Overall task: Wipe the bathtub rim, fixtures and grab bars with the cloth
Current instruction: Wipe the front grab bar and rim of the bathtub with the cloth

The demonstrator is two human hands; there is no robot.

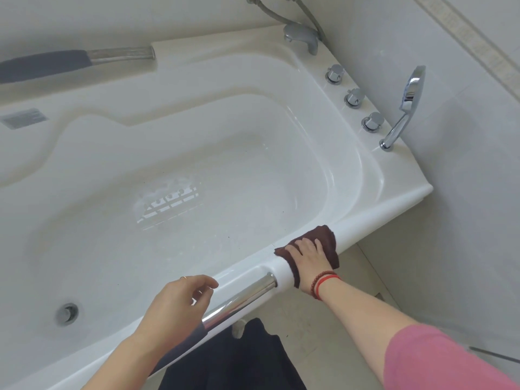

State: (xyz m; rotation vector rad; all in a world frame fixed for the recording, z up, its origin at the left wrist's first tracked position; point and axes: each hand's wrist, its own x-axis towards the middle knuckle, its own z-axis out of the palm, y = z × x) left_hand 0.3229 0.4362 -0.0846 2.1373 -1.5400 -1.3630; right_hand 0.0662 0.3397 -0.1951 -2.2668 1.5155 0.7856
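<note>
On the bathtub rim (374,213), the cloth (320,234) is pressed under the flat-fingered right grip (306,256); the grab bar (244,295) is seen lengthwise beside it, nearer the slack, empty left grip (177,304).

Brown cloth (323,237) draped over bathtub rim (374,215)

Bathtub (380,209) fills frame, near rim runs lower left to mid right. Cloth (326,235) on near rim, right of centre, right hand (309,257) flat on it. Near grab bar (242,296) just left of cloth; left hand (174,302) over it. Far grab bar (84,59) upper left. Spout (301,38) top centre; knobs (354,97) in a row down right rim, hand shower (405,108) at row's lower end. Drain (67,313) in tub, lower left.
</note>
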